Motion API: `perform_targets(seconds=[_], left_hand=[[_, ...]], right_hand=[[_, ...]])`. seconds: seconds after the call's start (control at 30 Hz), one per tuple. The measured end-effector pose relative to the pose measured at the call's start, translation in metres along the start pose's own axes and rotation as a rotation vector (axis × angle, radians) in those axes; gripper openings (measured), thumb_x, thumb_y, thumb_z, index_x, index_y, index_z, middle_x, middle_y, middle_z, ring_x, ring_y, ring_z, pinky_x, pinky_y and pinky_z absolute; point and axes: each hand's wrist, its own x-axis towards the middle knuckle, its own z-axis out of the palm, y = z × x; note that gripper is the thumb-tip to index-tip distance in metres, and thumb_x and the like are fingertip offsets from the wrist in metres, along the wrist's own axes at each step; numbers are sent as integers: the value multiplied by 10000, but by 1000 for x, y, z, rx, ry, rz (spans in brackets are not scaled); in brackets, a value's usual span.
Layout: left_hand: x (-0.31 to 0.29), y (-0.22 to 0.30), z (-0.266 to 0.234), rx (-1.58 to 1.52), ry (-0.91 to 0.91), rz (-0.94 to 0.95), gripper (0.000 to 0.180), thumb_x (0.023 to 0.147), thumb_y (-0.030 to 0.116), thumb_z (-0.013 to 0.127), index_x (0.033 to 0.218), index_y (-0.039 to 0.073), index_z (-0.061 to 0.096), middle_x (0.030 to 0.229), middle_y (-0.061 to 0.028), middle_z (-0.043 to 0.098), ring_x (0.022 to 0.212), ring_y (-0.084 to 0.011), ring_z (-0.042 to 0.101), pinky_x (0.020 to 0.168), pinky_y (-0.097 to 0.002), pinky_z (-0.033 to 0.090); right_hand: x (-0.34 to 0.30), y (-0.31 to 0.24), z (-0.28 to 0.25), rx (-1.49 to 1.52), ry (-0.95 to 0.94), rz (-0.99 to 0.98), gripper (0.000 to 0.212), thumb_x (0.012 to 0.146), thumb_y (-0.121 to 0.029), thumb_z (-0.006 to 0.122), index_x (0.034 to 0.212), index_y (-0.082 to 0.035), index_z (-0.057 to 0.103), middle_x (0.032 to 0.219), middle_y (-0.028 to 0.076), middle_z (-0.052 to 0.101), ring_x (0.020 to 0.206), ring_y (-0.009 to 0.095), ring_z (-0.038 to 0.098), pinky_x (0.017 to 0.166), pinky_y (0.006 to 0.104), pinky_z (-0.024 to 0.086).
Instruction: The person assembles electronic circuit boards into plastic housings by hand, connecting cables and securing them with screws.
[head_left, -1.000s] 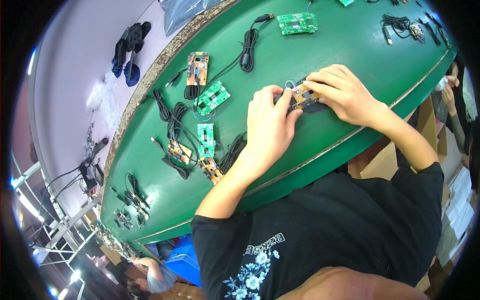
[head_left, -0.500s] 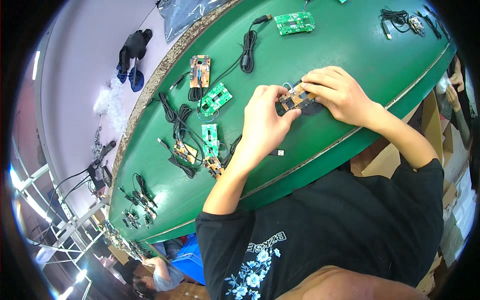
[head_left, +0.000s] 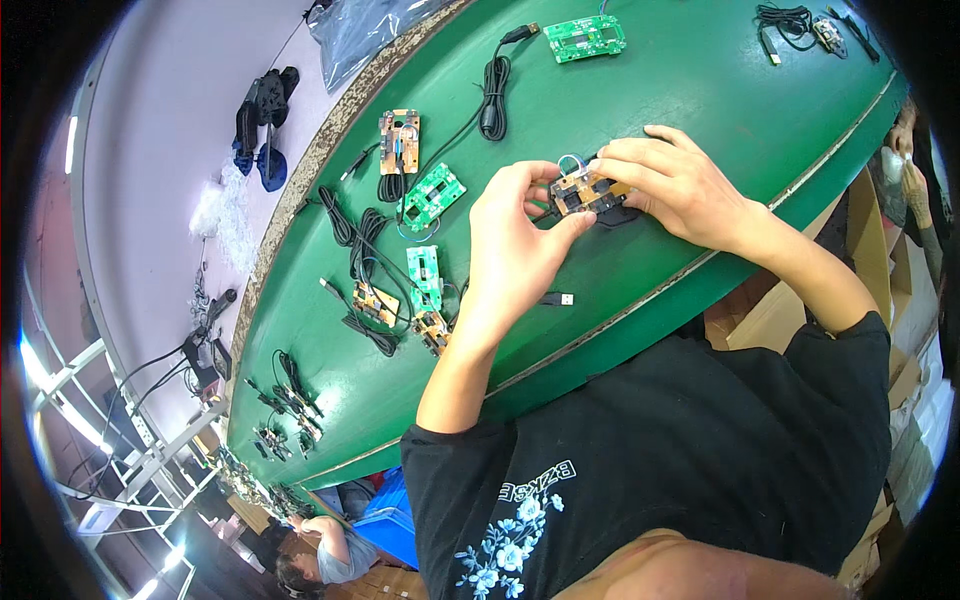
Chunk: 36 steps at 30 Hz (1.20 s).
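The left end of a brown circuit board [head_left: 574,198] is pinched between the thumb and fingers of the left hand [head_left: 510,230], while its right end is gripped by the right hand [head_left: 685,190] (a thin looped wire [head_left: 570,158] is seen at its upper edge), over the green counter [head_left: 650,85]. Farther left, green boards [head_left: 434,197] and coiled black cables [head_left: 494,98] are scattered.

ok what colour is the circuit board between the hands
The circuit board is orange-brown, seen best in the head view.
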Motion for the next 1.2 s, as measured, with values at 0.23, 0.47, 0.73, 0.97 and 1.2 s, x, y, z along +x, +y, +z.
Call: perform_targets(seconds=[0.23,0.47,0.73,0.97,1.2], left_hand=[[0,-7,-2,-17,5,13,445,710,71,883,1107,-7,695,1026,-91,717,911,-185,686,841,-321,551],[0,-24,2,414,-2,318,393,745,187,855,1088,40,732,1056,-84,679,1027,-289,604,906,-405,450],[-2,-22,1,509,-6,397,382,763,164,836,1104,29,728,1071,-83,656,990,-281,602,854,-405,440],[-4,-21,8,522,-10,341,401,746,137,841,1111,20,724,1050,-81,647,964,-271,597,835,-400,433],[3,-26,-1,503,-73,378,370,765,153,830,1097,21,734,985,-73,637,934,-269,592,823,-403,426]], right_hand=[[1,-2,2,-44,-8,-4,566,779,-13,765,1316,-114,617,1283,77,650,1172,278,631,1074,533,433],[4,-5,0,-89,-22,30,462,828,-62,737,1278,-67,632,1365,130,581,1256,335,557,1083,493,417],[8,-17,11,-170,18,99,313,858,-105,712,1164,-47,680,1231,123,623,1189,320,590,1010,450,451],[9,-20,12,-184,27,141,330,821,-72,730,1146,-45,682,1242,138,618,1172,315,599,991,443,457],[14,-27,16,-179,-3,176,329,807,-42,721,1135,-47,688,1212,115,611,1133,295,586,937,414,455]])
